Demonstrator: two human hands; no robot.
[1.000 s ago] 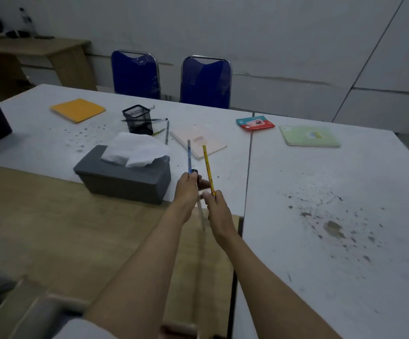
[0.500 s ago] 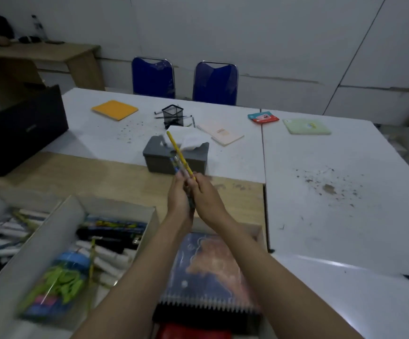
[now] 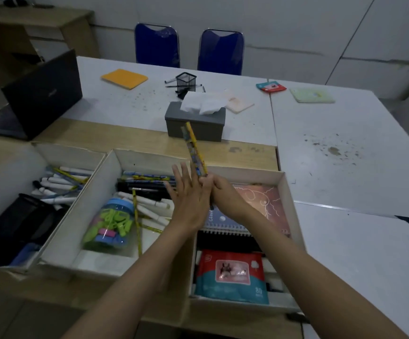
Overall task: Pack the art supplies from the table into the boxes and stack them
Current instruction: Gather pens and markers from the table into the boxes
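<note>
Pinching pencils that tilt toward 11 o'clock, right hand; left hand spread flat alongside, above boxes.

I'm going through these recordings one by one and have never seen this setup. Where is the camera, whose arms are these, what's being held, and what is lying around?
There is no machine: the one camera sits on a person's head, looking forward and down at their own bare arms. The right hand grips a couple of pencils, one yellow, tilted up over the boxes. The left hand lies against them with straight, spread fingers. Below stand three open cardboard boxes: the middle box holds pens, pencils and a jar of clips; the right box holds spiral notebooks and a wet wipes pack. Farther back are a grey tissue box, a mesh pen cup and a laptop.
</note>
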